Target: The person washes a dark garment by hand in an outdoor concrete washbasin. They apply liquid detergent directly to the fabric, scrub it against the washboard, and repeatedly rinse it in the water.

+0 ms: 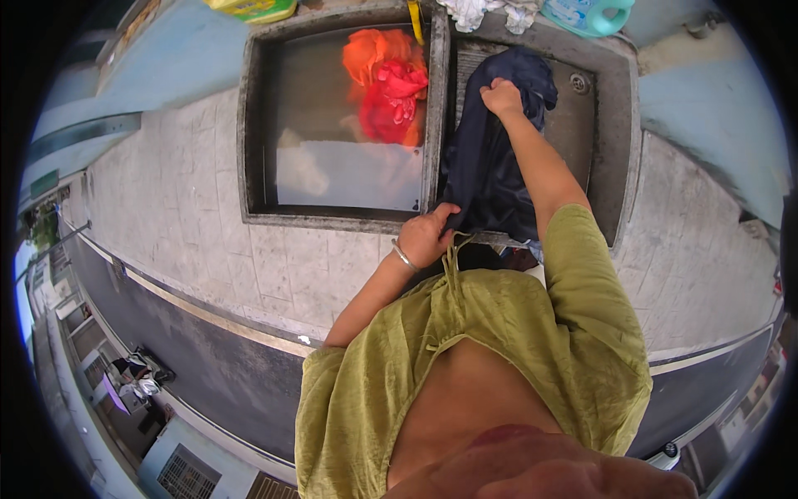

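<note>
- Here's the dark navy garment (pixel 492 179), heaped along the left side of the right-hand basin, stretching from the far end down to the near edge of the double stone sink (pixel 324 221).
- Right hand (pixel 502 98) up at the far end, fingers curled into a fist on the cloth; that closed grip presumably gives it a firm hold on the bulk.
- Left hand (pixel 422 239) down by the near end of the divider (pixel 433 133), fingers and thumb closed on the garment's near margin, perhaps to anchor that end while the other hand works farther off.
- Beneath the fabric's far left side, a ridged slab (pixel 468 60) peeks out; the cloth lies across it, likely because the ridges give something to rub against.
- Over near the far right corner of that basin, a round drain (pixel 579 82), left uncovered, so water can probably run off.
- Across the divider, the left basin holds cloudy water: an orange cloth (pixel 364 56) and a red cloth (pixel 395 98) bunch toward its far right corner, a pale cloth (pixel 301 163) sits under the surface nearer the left, all apparently soaking.
- Along the far edge: a yellow-green packet (pixel 253 8), a yellow strip (pixel 416 21) at the divider's end, white cloth (pixel 492 12) and a teal bottle (pixel 588 17) at the right corner, seemingly parked within reach.
</note>
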Demonstrator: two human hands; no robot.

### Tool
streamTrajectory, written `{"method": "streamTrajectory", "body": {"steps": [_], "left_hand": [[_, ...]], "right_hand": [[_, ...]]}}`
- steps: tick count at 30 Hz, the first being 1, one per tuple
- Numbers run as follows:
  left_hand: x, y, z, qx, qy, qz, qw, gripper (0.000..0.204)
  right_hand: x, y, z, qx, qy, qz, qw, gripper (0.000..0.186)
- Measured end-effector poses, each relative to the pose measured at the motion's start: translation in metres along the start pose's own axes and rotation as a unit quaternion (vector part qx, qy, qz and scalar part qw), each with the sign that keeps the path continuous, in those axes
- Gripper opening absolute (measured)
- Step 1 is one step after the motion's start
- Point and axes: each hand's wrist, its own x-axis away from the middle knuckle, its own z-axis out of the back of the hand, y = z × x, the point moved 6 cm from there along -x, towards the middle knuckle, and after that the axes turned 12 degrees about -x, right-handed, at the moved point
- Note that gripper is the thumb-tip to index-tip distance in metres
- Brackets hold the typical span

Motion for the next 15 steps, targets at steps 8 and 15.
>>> {"method": "streamTrajectory", "body": {"steps": [8,15], "left_hand": [[-0.012,0.003,0.01,0.074,0.016,0.033,0.997,0.05],[-0.025,0.038,0.016,0.064,-0.011,-0.137,0.988,0.032]], "right_hand": [[0.025,-0.079,0.152,-0.708,-0.042,0.073,0.701,0.01],[0.039,-0.025,0.165,-0.784,-0.049,-0.129,0.605,0.012]]}}
